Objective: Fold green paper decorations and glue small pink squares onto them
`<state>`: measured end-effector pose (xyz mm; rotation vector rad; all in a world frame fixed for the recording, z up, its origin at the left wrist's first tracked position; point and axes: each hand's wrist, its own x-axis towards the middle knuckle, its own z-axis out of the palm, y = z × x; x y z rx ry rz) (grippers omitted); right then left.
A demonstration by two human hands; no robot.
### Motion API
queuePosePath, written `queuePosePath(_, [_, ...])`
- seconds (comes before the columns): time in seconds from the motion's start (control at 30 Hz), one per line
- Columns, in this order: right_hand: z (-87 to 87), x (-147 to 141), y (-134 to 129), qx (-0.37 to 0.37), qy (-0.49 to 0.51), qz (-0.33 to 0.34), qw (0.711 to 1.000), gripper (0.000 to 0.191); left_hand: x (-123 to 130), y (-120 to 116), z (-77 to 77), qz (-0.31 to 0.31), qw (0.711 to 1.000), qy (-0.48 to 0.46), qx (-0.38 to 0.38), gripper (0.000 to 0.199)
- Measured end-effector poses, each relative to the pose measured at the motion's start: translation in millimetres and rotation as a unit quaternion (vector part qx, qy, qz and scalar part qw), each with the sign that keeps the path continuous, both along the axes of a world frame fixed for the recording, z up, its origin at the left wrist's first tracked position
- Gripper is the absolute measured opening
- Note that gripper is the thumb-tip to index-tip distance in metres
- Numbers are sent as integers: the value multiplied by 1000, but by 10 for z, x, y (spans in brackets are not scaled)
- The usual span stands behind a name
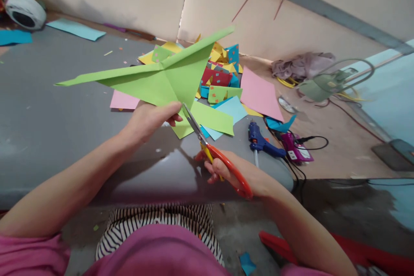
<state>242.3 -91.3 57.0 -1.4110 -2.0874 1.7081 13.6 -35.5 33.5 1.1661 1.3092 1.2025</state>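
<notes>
A folded light green paper [139, 84] with wide wing-like flaps is raised above the grey table. My left hand [155, 118] pinches its lower part between thumb and fingers. In my right hand [220, 166] are scissors [226, 161] with red and yellow handles, fingers through the loops. The scissor blades point up and left, their tips at the paper's lower corner beside my left thumb. Beneath the blades lies a flat green sheet [213, 118]. Behind the raised paper sits a pile of folded colored paper pieces [220, 77].
A blue glue gun [263, 142] rests at the table's right, near a purple power strip [296, 148] with black cables. Pink sheets [260, 92] and light blue sheets [77, 29] lie around. A white round object [26, 10] stands at the back left.
</notes>
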Motion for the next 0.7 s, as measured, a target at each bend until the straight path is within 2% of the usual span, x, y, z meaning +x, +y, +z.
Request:
queuePosePath(0.17, [5, -31, 16, -15, 16, -9, 1000, 66, 5, -11, 14, 5, 1000, 6, -25, 19])
queuePosePath(0.3, [-10, -43, 17, -11, 13, -8, 1000, 63, 19, -8, 15, -21, 1000, -19, -6, 18])
queuePosePath(0.7, [4, -69, 25, -13, 11, -8, 1000, 59, 32, -17, 39, -21, 999, -31, -11, 18])
